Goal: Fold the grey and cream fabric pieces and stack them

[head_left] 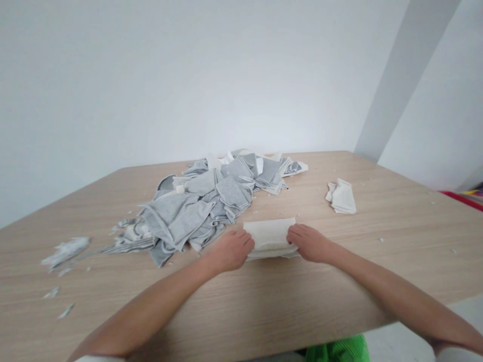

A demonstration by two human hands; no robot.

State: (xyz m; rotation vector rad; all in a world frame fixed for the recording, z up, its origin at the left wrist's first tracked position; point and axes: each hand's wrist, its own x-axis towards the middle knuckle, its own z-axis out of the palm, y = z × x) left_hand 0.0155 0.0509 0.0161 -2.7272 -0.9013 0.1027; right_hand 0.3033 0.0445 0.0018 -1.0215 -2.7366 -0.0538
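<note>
Between my hands is a cream fabric piece (270,235), folded in layers, with its lower edges hanging a little loose. My left hand (236,249) grips its left side, fingers curled over the edge. On the opposite side, my right hand (307,242) pinches the right edge. The cloth is held low over the front middle of the table; whether it touches the surface I cannot tell. Just beyond my left hand lies a heap of grey fabric pieces (177,216), mixed with some cream and striped ones.
Folded cream cloths (342,196) lie at the right on the wooden table (396,241). White scraps (68,251) and lint are scattered at the left. A white wall (188,75) stands behind. Below the front edge is a green mesh item (339,349).
</note>
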